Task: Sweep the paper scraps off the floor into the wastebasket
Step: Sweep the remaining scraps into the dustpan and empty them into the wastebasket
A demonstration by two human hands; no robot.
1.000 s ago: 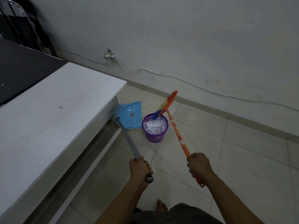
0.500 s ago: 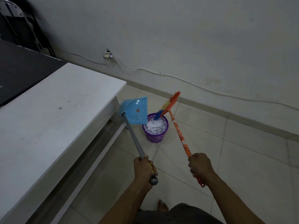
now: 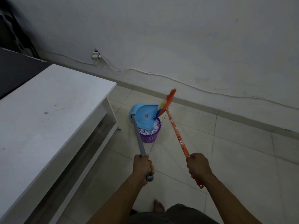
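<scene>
Light blue dustpan [image 3: 146, 118], small red mark on the pan; grey shaft [image 3: 139, 138]. Orange broom [image 3: 178, 135], stick printed with small white flowers; bristles [image 3: 169, 98] orange, with yellow and blue lower down. Purple wastebasket [image 3: 149, 138], pierced all over in a regular hole pattern. White scraps [image 3: 146, 130] inside it. White bench [image 3: 48, 110], a few dark smudges on top. Pale floor [image 3: 242, 159] tiles, thin darker grout lines. Off-white wall [image 3: 178, 38], white cable [image 3: 161, 75] along it.

Purple wastebasket [image 3: 149, 137] full of white paper scraps [image 3: 145, 131], upright on floor.
</scene>
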